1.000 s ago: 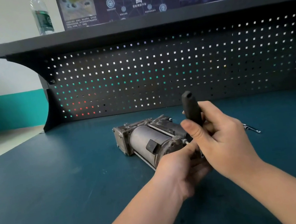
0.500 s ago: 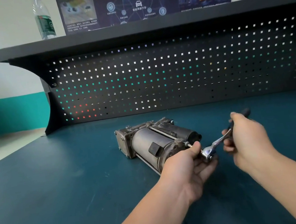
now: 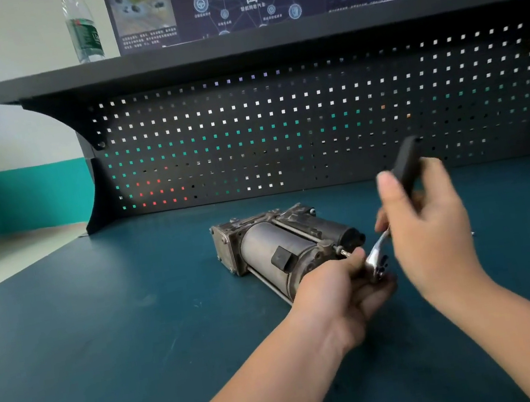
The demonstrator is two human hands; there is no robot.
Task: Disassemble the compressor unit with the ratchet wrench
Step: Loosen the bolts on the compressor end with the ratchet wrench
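On workbench: grimy grey compressor unit, lying sideways, twin cylinders.

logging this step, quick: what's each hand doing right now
Left hand: holding the ratchet wrench head at the compressor unit.
Right hand: gripping the wrench's black handle.

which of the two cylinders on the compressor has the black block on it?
The larger, light grey cylinder on the left, nearer the camera, carries the black block. The darker, slimmer cylinder behind it on the right shows none.
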